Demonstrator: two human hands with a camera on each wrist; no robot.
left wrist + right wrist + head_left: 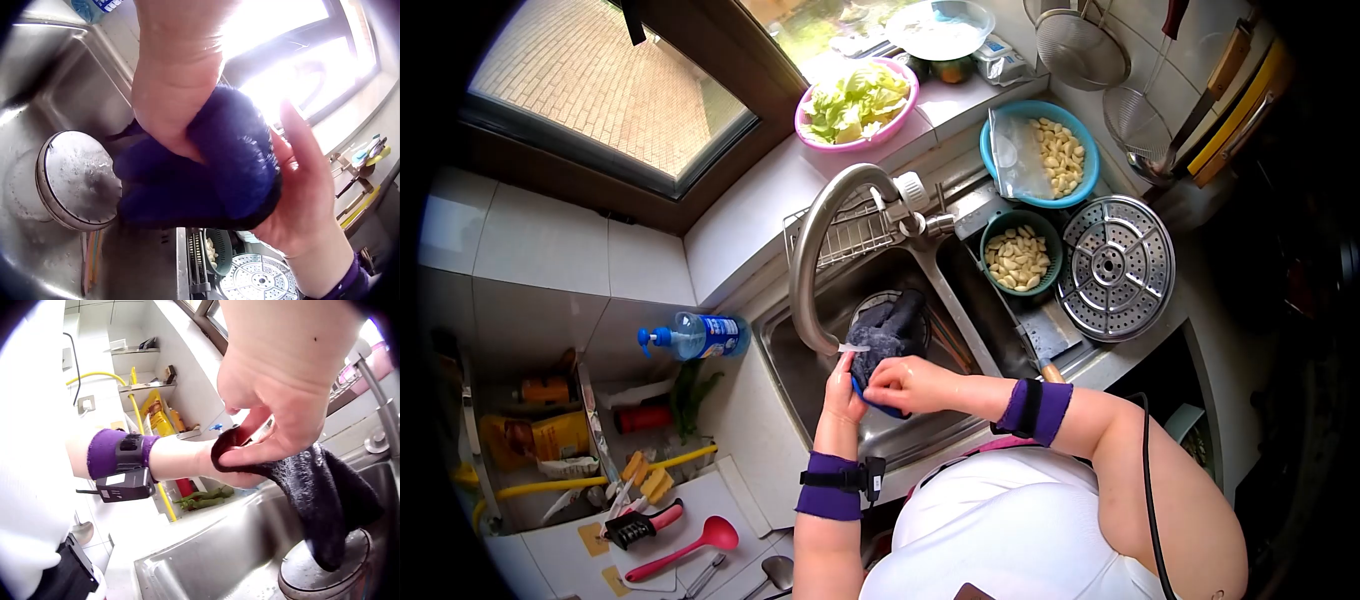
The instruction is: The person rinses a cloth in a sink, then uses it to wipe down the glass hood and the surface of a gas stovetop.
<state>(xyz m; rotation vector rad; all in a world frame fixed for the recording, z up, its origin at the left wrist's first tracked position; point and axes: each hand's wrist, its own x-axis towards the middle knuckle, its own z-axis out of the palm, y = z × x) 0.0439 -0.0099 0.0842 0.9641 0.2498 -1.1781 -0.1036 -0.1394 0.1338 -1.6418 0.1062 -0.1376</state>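
Observation:
A dark, fuzzy mitt (pixel 887 330) with blue on its cuff hangs over the sink, below the spout of the curved faucet (pixel 805 255). My right hand (pixel 915 385) pinches the edge of its cuff between thumb and fingers, as the right wrist view shows. On the cuff's other side my left hand (pixel 843 400) holds it, its fingers partly hidden by the fabric. Up close in the left wrist view the mitt (pixel 206 181) looks blue and wet, with two rounded lobes. Beneath it in the sink stands a round metal-topped vessel (pixel 81 178).
Right of the sink are a green basket (pixel 1055 262) and a blue bowl (pixel 1090 160), both with peeled garlic, and a perforated steamer plate (pixel 1114 268). A soap bottle (pixel 700 336) lies at the left. A pink bowl (pixel 912 100) of leaves sits on the windowsill.

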